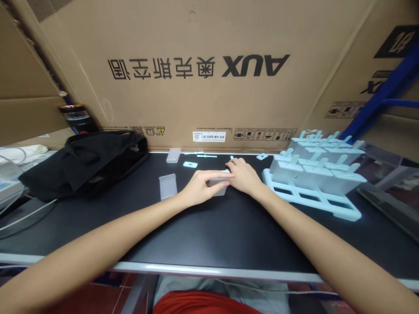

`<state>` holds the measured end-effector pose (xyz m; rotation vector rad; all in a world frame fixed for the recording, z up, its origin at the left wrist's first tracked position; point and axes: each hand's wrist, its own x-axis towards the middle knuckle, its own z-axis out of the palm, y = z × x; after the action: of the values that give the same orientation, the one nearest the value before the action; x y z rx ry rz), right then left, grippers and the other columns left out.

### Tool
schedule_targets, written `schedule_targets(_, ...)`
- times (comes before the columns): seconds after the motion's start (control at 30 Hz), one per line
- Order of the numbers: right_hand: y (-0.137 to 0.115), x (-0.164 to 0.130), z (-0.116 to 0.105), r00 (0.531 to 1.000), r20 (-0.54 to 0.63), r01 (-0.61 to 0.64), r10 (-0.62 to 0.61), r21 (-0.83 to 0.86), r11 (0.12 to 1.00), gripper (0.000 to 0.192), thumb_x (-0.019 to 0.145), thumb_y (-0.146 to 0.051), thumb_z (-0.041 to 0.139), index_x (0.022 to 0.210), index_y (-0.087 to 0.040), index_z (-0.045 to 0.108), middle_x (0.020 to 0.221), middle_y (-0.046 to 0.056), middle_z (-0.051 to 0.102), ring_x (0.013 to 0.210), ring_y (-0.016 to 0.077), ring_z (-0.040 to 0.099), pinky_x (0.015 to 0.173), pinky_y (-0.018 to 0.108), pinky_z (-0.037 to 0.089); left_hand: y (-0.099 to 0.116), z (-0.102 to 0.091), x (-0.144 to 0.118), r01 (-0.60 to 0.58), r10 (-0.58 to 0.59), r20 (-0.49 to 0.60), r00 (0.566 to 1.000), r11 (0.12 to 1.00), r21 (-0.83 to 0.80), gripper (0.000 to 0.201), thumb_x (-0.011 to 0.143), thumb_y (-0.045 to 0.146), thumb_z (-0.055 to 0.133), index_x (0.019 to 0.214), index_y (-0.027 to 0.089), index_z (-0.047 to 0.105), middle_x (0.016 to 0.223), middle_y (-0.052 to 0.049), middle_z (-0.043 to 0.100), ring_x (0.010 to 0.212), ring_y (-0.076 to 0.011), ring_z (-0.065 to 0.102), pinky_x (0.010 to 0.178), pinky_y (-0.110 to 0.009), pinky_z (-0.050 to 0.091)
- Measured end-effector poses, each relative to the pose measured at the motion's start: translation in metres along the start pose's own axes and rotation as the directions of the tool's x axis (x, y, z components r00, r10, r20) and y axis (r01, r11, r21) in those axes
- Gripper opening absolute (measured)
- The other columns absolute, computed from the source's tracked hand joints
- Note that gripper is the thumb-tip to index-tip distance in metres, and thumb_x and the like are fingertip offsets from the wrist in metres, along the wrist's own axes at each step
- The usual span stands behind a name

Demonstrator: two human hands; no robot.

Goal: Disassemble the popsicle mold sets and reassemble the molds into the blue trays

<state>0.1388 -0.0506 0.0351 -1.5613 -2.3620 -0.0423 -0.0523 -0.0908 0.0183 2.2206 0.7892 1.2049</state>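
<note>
Head view: left hand [199, 187] and right hand [244, 176] closed together on a translucent mould cup [218, 186] mid-surface [229, 231]. Second cup [168, 186] just left, third [173, 155] farther back. Pale-blue mould rack [314, 174] right, black bag [88, 161] left, cardboard box [209, 65] behind.
</note>
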Motion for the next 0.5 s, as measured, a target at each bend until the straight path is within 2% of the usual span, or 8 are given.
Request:
schedule_targets(0.07, -0.001, -0.001, -0.002, 0.999, 0.049, 0.006, -0.005, -0.030, 1.000, 0.021, 0.094, -0.020, 0.048, 0.098, -0.014, 0.068, 0.113, 0.019, 0.065, 0.112, 0.0314, 0.056, 0.089, 0.039, 0.047, 0.003, -0.001, -0.001, 0.006, -0.005, 0.022, 1.000, 1.000, -0.022, 0.030, 0.094, 0.039, 0.065, 0.118, 0.024, 0.074, 0.110, -0.005, 0.077, 0.060, -0.0123, 0.062, 0.045, -0.024, 0.040)
schedule_targets(0.13, 0.000, -0.002, -0.005, 0.997, 0.071, -0.007, 0.010, -0.049, 0.999, 0.019, 0.095, -0.019, 0.048, 0.093, -0.015, 0.066, 0.108, 0.018, 0.066, 0.105, 0.0294, 0.060, 0.082, 0.036, 0.047, 0.007, -0.003, -0.001, 0.003, 0.001, 0.060, 0.998, 0.998, -0.070, 0.031, 0.095, 0.038, 0.064, 0.119, 0.022, 0.074, 0.109, -0.007, 0.078, 0.075, -0.0170, 0.070, 0.055, -0.026, 0.050)
schedule_targets(0.2, 0.003, -0.002, -0.007, 0.996, 0.071, -0.043, 0.047, -0.060, 0.997, 0.015, 0.093, -0.020, 0.050, 0.100, -0.015, 0.063, 0.109, 0.017, 0.065, 0.099, 0.0279, 0.062, 0.076, 0.034, 0.047, 0.010, -0.004, -0.003, -0.021, 0.033, 0.101, 0.994, 0.992, -0.124, 0.030, 0.098, 0.037, 0.060, 0.119, 0.021, 0.073, 0.108, -0.007, 0.078, 0.092, -0.0202, 0.073, 0.076, -0.030, 0.057)
schedule_targets(0.27, 0.007, -0.001, -0.006, 0.994, 0.059, -0.090, 0.094, -0.071, 0.993, 0.021, 0.091, -0.020, 0.053, 0.110, -0.014, 0.060, 0.113, 0.018, 0.064, 0.099, 0.0287, 0.064, 0.075, 0.034, 0.046, 0.012, -0.004, -0.005, -0.051, 0.071, 0.128, 0.989, 0.987, -0.155, 0.029, 0.100, 0.036, 0.056, 0.119, 0.021, 0.072, 0.111, -0.007, 0.077, 0.103, -0.0210, 0.072, 0.094, -0.035, 0.055)
schedule_targets(0.3, 0.009, 0.000, -0.006, 0.992, 0.055, -0.112, 0.117, -0.075, 0.991, 0.025, 0.091, -0.019, 0.053, 0.114, -0.013, 0.058, 0.113, 0.019, 0.064, 0.100, 0.0299, 0.064, 0.076, 0.035, 0.046, 0.013, -0.003, -0.006, -0.048, 0.070, 0.134, 0.989, 0.986, -0.163, 0.030, 0.100, 0.036, 0.055, 0.122, 0.022, 0.070, 0.113, -0.007, 0.076, 0.105, -0.0208, 0.072, 0.098, -0.035, 0.054)
schedule_targets(0.43, 0.018, 0.001, -0.004, 0.981, 0.069, -0.177, 0.182, -0.073, 0.981, 0.036, 0.084, -0.011, 0.054, 0.119, -0.010, 0.058, 0.106, 0.021, 0.068, 0.099, 0.0342, 0.067, 0.077, 0.038, 0.047, 0.011, 0.000, -0.008, 0.086, -0.051, 0.142, 0.989, 0.964, -0.251, 0.051, 0.096, 0.036, 0.062, 0.143, 0.025, 0.044, 0.112, -0.008, 0.076, 0.099, -0.0206, 0.074, 0.092, -0.037, 0.057)
schedule_targets(0.5, 0.022, 0.001, -0.005, 0.976, 0.093, -0.191, 0.195, -0.047, 0.980, 0.040, 0.076, -0.010, 0.060, 0.116, -0.011, 0.061, 0.102, 0.019, 0.070, 0.097, 0.0333, 0.068, 0.075, 0.036, 0.047, 0.010, 0.001, -0.008, 0.141, -0.095, 0.156, 0.983, 0.937, -0.319, 0.045, 0.095, 0.038, 0.065, 0.133, 0.023, 0.048, 0.109, -0.009, 0.076, 0.098, -0.0217, 0.075, 0.091, -0.038, 0.058)
